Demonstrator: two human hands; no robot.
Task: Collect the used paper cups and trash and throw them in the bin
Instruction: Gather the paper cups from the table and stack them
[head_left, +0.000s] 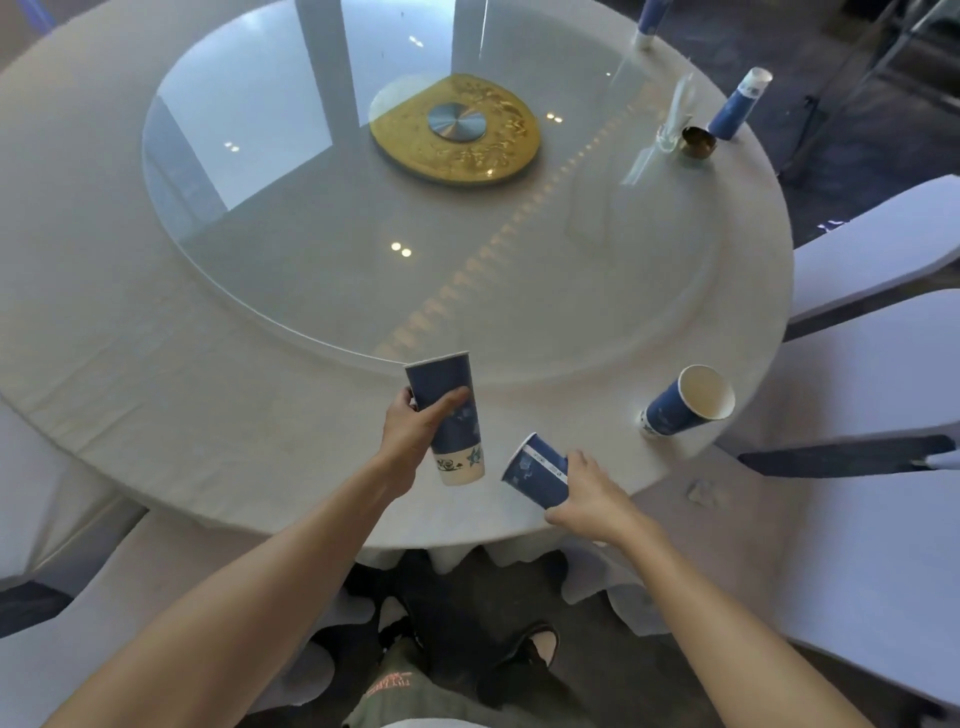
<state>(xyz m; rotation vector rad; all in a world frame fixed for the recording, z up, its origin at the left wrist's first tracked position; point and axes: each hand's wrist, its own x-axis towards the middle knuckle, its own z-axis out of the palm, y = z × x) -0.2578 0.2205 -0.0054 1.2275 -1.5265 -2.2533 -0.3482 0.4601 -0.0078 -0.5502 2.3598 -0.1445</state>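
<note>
**Inspector:** Starting at the fingers. The left hand (410, 436) is grasping a tall blue cup (449, 415), thumb lying across its front wall, rim pointing away, base toward the person. The right hand (592, 499) is grasping a second blue cup (537, 475) by its side, this one tilting over with one end pointing toward the tall cup.

**Clerk:** Where are they being held?

**Inspector:** Over the near edge of the round tabletop (208, 415), the two cups near one another but apart. Both appear to be clear of the cloth, though I cannot confirm that for the right one.

**Clerk:** And outward from there?

**Inspector:** A third cup (685, 402) is lying tipped at the right edge, mouth facing the camera. Two more cups (737, 106) are standing far off at the back right, beside a small dark holder (698, 143) with a white wrapper (675, 117) sticking out. A glass turntable (363, 208) is covering the centre. No bin is showing.

**Clerk:** Step in hand?

**Inspector:** Collecting, in my judgement, early on. The next move is probably calling for nesting one held cup into the other, freeing a hand for the tipped cup.
</note>
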